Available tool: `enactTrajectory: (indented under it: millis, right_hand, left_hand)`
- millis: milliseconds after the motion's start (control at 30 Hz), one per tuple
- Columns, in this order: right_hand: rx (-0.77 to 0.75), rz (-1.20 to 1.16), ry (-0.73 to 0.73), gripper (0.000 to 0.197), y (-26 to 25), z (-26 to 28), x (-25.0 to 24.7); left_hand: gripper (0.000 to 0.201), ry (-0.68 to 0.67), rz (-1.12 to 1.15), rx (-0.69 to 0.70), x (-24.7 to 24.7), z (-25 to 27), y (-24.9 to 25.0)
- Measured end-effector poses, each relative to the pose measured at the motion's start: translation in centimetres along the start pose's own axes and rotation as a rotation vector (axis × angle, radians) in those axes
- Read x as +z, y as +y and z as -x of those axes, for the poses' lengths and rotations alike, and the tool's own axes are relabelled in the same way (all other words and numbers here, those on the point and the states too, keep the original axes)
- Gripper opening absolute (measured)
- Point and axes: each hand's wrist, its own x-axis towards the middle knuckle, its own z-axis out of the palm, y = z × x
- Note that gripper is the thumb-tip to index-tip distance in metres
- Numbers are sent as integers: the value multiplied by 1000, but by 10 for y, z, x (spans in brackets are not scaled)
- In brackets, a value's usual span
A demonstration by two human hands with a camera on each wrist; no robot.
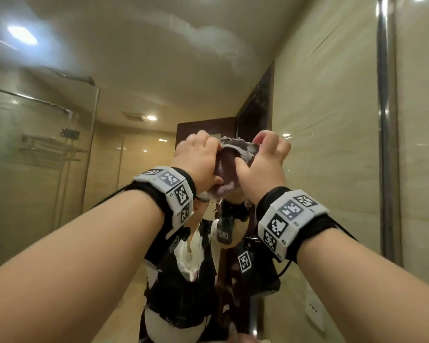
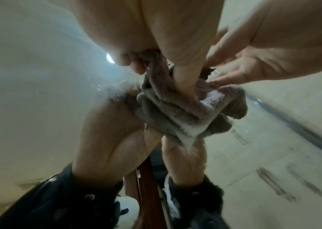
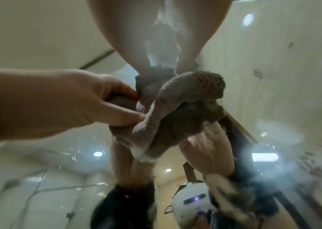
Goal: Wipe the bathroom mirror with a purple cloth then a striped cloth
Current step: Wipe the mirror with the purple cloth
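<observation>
I hold a bunched purple cloth [image 1: 229,167] up in front of the bathroom mirror [image 1: 159,70] with both hands, at about head height. My left hand [image 1: 201,157] grips its left side, thumb and curled fingers dug into the folds [image 2: 175,111]. My right hand [image 1: 261,157] pinches its right side and top edge. In the right wrist view the cloth [image 3: 185,108] hangs twisted between my right fingers [image 3: 144,66] and my left hand [image 3: 77,105]. The cloth is close against the glass, and its reflection meets it. No striped cloth shows in any view.
A hazy smear [image 1: 208,38] arcs across the mirror's upper part. A chrome strip [image 1: 386,144] runs down at the right, with tiled wall beyond it. The glass reflects a shower screen [image 1: 35,144], a towel rack, a dark door and me wearing a headset.
</observation>
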Motion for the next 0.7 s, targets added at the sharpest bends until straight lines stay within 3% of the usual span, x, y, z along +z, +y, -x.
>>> enactTrajectory:
  millis: [100,167,267,333,400,500,700]
  right_hand:
    - [-363,361,-32,24,9,7,7]
    - [-522,469,-117,31,20,7,14]
    - [-454,420,-162,44,33,9,24]
    - [-447,433,-157,51,38,12,26]
    - [-422,507,-276,59,41,13,26]
    - [-404,579,-338,64,37,14,22]
    - [-368,667,-395,61,36,7,18]
  left_hand:
    - [70,28,-107,57,2,-3,-1]
    - [71,42,-161,83,1,-2,-4]
    - [68,116,-185,113,1,6,-8]
    - [55,219,-261,166,1,17,-8]
    - [40,303,-293,237,5,30,-5]
    - [36,252,-365,317,15,40,-1]
    - [72,-45,-346,-68,13,37,12]
